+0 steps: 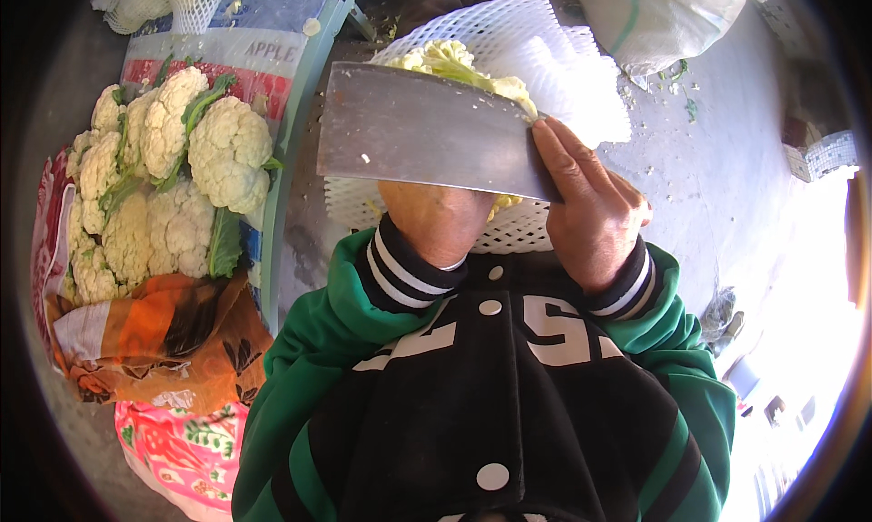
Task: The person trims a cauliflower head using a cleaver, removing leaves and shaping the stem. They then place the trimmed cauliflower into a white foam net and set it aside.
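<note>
A wide steel cleaver blade (429, 130) lies across the view in front of me, with small white bits stuck on it. My right hand (593, 202) grips the cleaver at its right end; the handle is hidden by the fingers. Beyond the blade's upper edge shows part of a cauliflower head (443, 59) with pale stems. White foam netting (572, 79) spreads behind and below it. My left hand (436, 215) is under the blade, beside the cauliflower; its fingers are hidden, so its hold cannot be seen.
Several cauliflower heads (231, 154) with green leaves are piled at the left on a table with a blue-green edge (283, 181). An orange patterned cloth (163, 338) lies below them. A white woven sack (667, 18) stands at upper right. Scraps litter the grey floor (688, 161).
</note>
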